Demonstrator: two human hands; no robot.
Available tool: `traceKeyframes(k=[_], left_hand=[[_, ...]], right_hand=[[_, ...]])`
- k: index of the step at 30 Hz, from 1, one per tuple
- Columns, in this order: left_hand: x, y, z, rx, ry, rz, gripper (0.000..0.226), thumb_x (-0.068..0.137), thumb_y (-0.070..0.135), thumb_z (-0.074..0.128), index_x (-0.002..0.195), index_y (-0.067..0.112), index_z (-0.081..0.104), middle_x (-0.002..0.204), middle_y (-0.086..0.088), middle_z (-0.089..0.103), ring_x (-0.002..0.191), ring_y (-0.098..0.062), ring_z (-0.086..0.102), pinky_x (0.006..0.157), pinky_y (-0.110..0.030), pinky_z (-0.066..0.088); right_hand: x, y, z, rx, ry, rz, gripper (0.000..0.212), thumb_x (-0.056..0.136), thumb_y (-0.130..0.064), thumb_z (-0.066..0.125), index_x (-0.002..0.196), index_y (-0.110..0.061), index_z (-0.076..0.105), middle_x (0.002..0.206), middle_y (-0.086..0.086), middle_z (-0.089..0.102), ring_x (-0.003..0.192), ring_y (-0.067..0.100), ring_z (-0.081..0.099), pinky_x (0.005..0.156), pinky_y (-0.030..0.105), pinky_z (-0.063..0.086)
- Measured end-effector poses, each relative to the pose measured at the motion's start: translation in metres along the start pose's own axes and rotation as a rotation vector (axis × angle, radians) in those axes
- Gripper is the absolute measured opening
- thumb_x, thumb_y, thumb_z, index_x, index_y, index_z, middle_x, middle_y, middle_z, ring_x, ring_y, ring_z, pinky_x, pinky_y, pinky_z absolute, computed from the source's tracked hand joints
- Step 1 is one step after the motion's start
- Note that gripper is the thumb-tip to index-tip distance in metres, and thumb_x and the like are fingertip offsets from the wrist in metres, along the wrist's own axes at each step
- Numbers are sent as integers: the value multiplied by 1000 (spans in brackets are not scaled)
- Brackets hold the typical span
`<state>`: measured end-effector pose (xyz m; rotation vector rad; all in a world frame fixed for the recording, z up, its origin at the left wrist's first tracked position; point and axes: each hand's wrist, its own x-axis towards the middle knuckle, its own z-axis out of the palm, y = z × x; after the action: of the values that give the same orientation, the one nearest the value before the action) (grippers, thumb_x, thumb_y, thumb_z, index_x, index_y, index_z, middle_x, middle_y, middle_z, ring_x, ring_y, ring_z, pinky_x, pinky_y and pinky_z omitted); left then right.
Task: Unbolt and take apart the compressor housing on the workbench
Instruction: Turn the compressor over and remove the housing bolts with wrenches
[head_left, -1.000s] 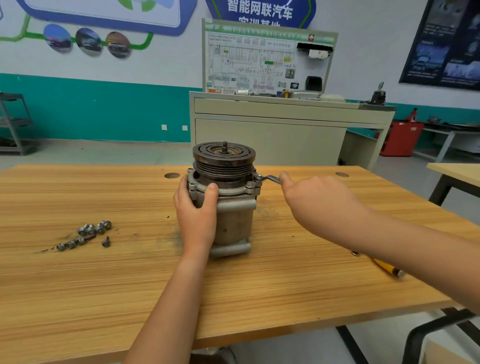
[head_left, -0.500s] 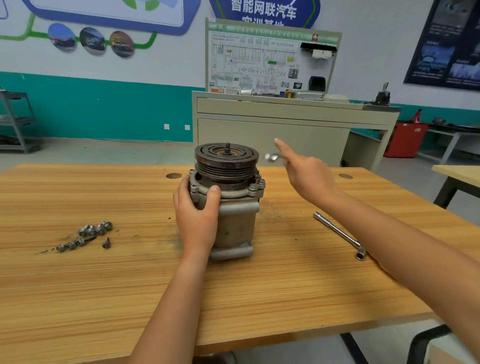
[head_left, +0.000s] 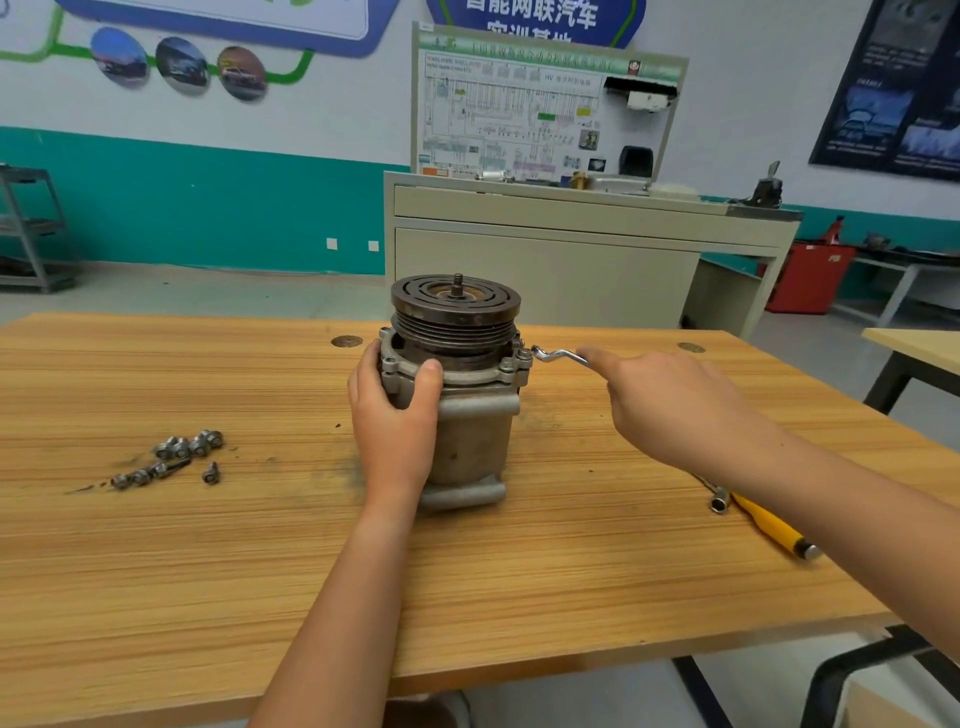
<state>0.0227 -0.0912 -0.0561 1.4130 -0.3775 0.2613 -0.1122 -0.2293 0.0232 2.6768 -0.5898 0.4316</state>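
Observation:
The grey compressor (head_left: 475, 436) stands upright mid-bench, its dark grooved pulley (head_left: 455, 312) on top. My left hand (head_left: 392, 415) grips the housing's left side just under the bolted flange, thumb across the front. My right hand (head_left: 670, 405) holds a small offset wrench (head_left: 556, 356) out to the right. The wrench's end sits at a flange bolt (head_left: 523, 357) on the compressor's right edge.
Several removed bolts (head_left: 174, 457) lie in a loose cluster on the wooden bench (head_left: 208, 571) at the left. An L-shaped socket wrench (head_left: 717, 500) and a yellow-handled tool (head_left: 774, 527) lie to the right, partly under my right forearm. A cream cabinet (head_left: 545, 275) stands behind the bench.
My right hand had lifted the wrench up and away from the flange half a second ago. It has come back down, and the wrench end is at the right flange bolt again. My left hand stayed put.

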Motion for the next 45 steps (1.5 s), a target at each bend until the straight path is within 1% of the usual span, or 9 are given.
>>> traceKeyframes(k=[8,13,20,24,26,31,34,40,45], left_hand=[[0,-1,1,-23,1,4,56,90,28,59,142,17,40,142,4,40,120,1,34,91,-5,27],[0,-1,1,-34,-3,-3,57,90,29,60,142,15,40,143,2,42,129,-7,38,98,-15,29],[1,-2,1,-49,-16,-6,56,89,31,60,141,21,40,133,12,41,119,0,38,83,-1,27],[1,-1,2,-51,6,1,53,89,29,60,139,19,42,132,9,43,118,-2,39,76,9,27],[0,-1,3,-50,18,4,52,89,27,60,137,19,44,133,7,44,118,-3,40,77,9,28],[1,0,1,-46,8,1,51,90,26,61,137,15,45,137,0,47,126,-12,43,103,-21,37],[-1,1,1,-57,9,-11,52,90,27,60,139,17,43,138,2,45,126,-9,42,100,-20,35],[-1,3,2,-54,14,-30,55,91,28,59,141,17,41,141,1,43,130,-11,39,104,-23,32],[-2,4,1,-49,8,-36,55,91,28,59,141,16,41,141,0,44,130,-13,40,109,-30,33]], right_hand=[[-7,-24,-23,-217,-50,-65,69,87,3,38,147,-14,9,59,-1,32,47,15,27,40,27,19],[2,-48,-29,-317,-139,-91,68,88,5,40,144,5,3,78,8,52,47,17,26,39,27,18],[26,13,-10,-429,25,-233,43,93,-9,38,134,-16,28,58,-5,35,45,12,34,39,24,21],[71,19,16,-268,103,-258,25,93,-4,42,116,-10,44,89,5,60,82,24,57,75,33,45],[85,4,34,-112,120,-229,26,92,1,40,116,-7,48,104,10,62,95,26,55,88,33,41],[69,1,57,252,205,-23,24,100,-18,34,117,-8,48,83,9,62,72,26,54,56,32,38],[41,14,43,449,269,20,28,99,-21,34,122,-8,45,71,8,56,62,28,53,50,31,34],[-3,2,10,23,65,-80,42,95,-11,34,135,-20,30,62,-2,39,53,20,37,42,28,21],[-4,-25,-17,-220,-5,-137,53,89,3,39,139,-2,22,60,2,26,46,16,27,39,27,20]])
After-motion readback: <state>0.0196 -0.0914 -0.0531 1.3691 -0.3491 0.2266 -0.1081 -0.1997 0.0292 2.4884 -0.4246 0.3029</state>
